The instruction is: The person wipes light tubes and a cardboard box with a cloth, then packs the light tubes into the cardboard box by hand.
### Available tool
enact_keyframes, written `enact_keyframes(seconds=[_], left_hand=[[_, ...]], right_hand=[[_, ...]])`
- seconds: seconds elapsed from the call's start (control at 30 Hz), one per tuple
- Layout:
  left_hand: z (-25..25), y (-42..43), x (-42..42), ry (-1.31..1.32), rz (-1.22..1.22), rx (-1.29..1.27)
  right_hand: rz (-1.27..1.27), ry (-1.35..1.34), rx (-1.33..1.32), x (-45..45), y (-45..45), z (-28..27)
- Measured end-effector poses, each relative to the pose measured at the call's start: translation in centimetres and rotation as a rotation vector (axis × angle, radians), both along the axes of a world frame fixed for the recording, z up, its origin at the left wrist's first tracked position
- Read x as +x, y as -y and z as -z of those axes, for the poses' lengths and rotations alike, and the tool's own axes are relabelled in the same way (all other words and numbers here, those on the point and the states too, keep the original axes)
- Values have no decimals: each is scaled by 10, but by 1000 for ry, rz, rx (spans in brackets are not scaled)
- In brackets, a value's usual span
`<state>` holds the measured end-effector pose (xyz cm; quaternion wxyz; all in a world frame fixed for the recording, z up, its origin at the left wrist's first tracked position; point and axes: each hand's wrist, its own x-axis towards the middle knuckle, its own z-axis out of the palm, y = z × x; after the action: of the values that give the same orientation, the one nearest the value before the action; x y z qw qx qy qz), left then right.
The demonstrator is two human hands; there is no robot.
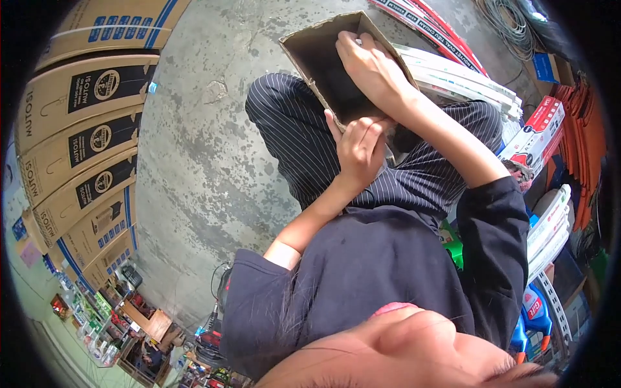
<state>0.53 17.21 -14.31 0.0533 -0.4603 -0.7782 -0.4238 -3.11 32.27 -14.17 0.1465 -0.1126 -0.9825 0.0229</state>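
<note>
An open cardboard box is tilted over my lap, its dark inside facing up. My left hand grips the near edge of the box, thumb at the rim and fingers curled. Over the right side of the opening reaches my right hand, its fingers bent inward around something small and pale that I cannot make out. The bottom of the box is in shadow. My crossed legs in striped trousers are beneath it.
Stacked cartons stand along the left. To the right lie white plastic strips, red strips, a coil of wire, a red and white box and orange sheets. Shop goods fill the lower left.
</note>
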Motion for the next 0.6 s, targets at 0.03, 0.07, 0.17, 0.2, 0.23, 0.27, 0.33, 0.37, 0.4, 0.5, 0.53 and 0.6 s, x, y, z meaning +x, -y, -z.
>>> enact_keyframes(seconds=[0.03,0.07,0.17,0.2,0.23,0.27,0.33,0.37,0.4,0.5,0.53,0.6], left_hand=[[2,-1,-2,-17,-5,-10],[1,-3,-4,-33,-12,-18],[-5,-11,-10,-58,25,12],[-4,-15,-11,-46,39,3],[0,-18,-10,-37,34,-9],[-4,-22,-9,-40,56,6],[-12,-29,-6,-61,79,-42],[-11,-33,-3,-96,73,-39],[-11,-35,0,-109,63,-47],[-6,-35,6,-127,45,-57],[-3,-34,6,-147,47,-60],[-3,-34,6,-180,36,-63]], right_hand=[[-13,-31,-54,-5,-6,2],[-28,-62,-105,-7,-11,-1],[-58,-70,-101,-5,-13,-19],[-50,-8,-107,-1,-12,-26],[-66,-32,-97,3,-11,-34],[-60,-52,-41,7,-12,-42],[-174,-177,-133,22,-27,-62],[-226,-255,-220,30,-39,-68],[-190,-333,-352,45,-49,-85],[110,-524,-295,110,-110,-76],[232,-556,-245,139,-140,-50],[585,-548,-665,212,-191,12]])
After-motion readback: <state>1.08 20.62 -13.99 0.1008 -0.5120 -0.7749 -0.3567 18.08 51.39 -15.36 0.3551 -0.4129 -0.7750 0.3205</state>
